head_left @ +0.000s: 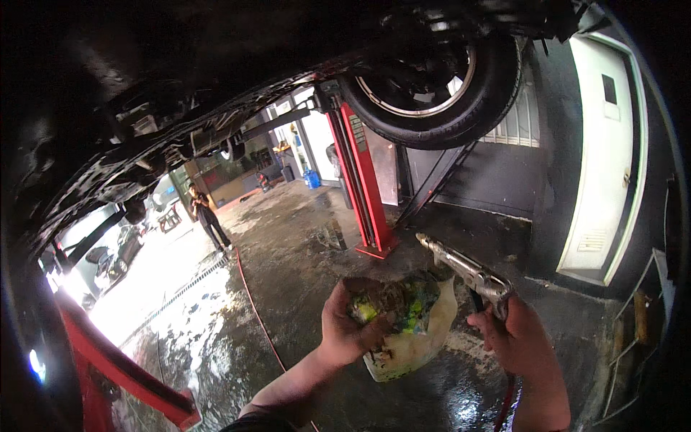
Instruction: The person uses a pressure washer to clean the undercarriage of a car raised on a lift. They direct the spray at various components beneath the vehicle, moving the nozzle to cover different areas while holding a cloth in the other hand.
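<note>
My left hand [342, 327] is closed on a grimy rag [412, 308] with dark and yellow-green patches. Against the rag's far side and below it shows a pale, stained plastic container [432, 345]; whether my fingers also grip it is hidden. My right hand [512, 333] is wrapped round the handle of a metal spray gun [471, 273]. Its nozzle points up and to the left, above the container and apart from it. A red hose [507, 403] hangs below my right hand.
A raised car's dark underside [173, 86] and wheel [461, 122] hang overhead. A red lift post [362, 187] stands ahead, and a red lift part [122, 360] at lower left. Another person [207, 216] stands far left, near a hose [255, 309] on the wet floor. A white door [601, 158] is at right.
</note>
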Motion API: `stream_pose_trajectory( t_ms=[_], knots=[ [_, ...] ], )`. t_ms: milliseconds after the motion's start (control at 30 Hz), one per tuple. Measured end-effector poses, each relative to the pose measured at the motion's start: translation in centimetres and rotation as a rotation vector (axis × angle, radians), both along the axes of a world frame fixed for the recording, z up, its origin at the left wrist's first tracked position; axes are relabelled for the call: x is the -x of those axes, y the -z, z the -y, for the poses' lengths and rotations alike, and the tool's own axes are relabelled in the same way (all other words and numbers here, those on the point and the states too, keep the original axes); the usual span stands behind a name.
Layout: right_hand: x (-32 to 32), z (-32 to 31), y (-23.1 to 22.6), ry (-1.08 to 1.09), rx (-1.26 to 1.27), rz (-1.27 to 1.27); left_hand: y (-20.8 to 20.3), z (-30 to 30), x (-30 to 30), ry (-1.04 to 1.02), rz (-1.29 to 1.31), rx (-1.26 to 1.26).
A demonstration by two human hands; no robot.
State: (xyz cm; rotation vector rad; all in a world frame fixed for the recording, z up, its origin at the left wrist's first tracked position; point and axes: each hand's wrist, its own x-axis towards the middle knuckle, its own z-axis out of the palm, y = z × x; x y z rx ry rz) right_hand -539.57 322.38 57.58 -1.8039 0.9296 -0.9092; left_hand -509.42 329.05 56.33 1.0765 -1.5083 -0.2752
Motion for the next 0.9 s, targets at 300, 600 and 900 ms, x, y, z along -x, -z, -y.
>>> stream_pose_trajectory(
  t_ms=[300,600,900],
  knots=[
    [1.4,-3.2,-13.3,0.087,0.676,0.094,-14.3,-1.8,4.1,-0.249,0.124,0.389],
    [-5.1,-6.7,-23.0,0.225,0.716,0.036,-23.1,-1.5,1.5,-0.284,0.239,0.585],
    [-10.0,-7.4,-25.6,0.283,1.289,-0.396,-25.3,-7.0,-3.6,-0.661,0.589,0.699]
  ],
)
